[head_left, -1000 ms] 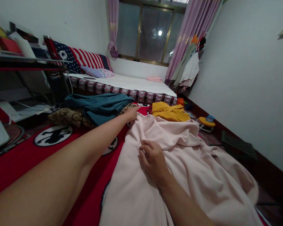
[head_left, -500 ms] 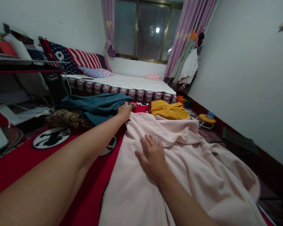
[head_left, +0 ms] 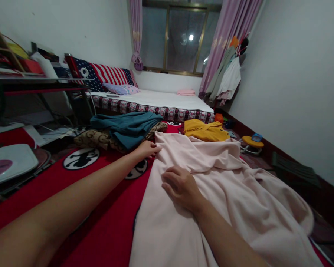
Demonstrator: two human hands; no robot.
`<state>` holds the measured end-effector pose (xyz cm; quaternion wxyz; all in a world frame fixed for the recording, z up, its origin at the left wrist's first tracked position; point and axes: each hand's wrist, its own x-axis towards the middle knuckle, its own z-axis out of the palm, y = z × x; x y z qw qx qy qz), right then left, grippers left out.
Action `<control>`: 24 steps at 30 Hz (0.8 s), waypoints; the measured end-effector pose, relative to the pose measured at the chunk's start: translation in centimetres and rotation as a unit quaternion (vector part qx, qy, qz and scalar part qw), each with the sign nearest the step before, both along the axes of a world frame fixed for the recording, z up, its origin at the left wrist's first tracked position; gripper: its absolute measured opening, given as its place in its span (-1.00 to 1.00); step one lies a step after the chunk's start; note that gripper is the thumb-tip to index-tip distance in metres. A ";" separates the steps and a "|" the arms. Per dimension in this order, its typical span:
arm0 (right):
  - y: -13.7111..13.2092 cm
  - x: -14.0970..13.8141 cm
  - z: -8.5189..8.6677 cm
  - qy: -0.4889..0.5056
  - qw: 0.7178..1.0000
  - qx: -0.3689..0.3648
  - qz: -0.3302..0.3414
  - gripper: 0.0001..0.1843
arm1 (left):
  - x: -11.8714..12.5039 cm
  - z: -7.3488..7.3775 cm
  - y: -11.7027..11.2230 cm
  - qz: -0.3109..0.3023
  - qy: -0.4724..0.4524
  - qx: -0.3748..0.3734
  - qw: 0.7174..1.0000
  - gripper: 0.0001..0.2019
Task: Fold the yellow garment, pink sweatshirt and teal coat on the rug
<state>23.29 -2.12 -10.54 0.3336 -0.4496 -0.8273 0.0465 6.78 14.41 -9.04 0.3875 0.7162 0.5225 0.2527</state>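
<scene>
A large pale pink cloth [head_left: 172, 222], perhaps a garment, lies spread with folds over a red blanket [head_left: 105, 222] printed with white and black round motifs. At the cloth's far left edge, my left hand [head_left: 149, 149] has its fingers closed on the fabric just below the corner. My right hand [head_left: 182, 187] rests on the cloth's upper left part, fingers loosely bent and thumb apart, gripping nothing visible. Beyond my left hand lies a teal garment [head_left: 125, 128] on a brown patterned fabric [head_left: 91, 139]. Past the far edge of the pink cloth sits a folded yellow garment [head_left: 204, 129].
A bed [head_left: 156, 98] with a white sheet stands under the window. To the left are a cluttered desk [head_left: 44, 79] and a white plastic seat [head_left: 13, 161]. On the right are a yellow stool [head_left: 252, 141], a dark folding stool [head_left: 295, 168] and hanging clothes [head_left: 228, 79].
My left hand has come down from the cloth's corner along its left edge. My right hand's fingers, flat before, are now bent. The view has turned slightly left.
</scene>
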 end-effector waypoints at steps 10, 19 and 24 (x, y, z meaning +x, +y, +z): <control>-0.3 -0.3 0.5 -0.044 0.996 -0.013 0.078 -0.58 | 0.4 0.9 -2.4 0.055 0.126 0.310 0.941 -0.63; -0.1 -0.4 0.2 -0.022 0.997 0.003 0.070 -0.78 | 2.0 0.4 -6.2 -0.077 0.151 0.368 0.914 -0.55; 0.0 0.4 -0.6 0.072 0.993 0.040 -0.089 -0.71 | 1.0 -3.5 -9.0 -0.051 0.129 0.371 0.918 -0.47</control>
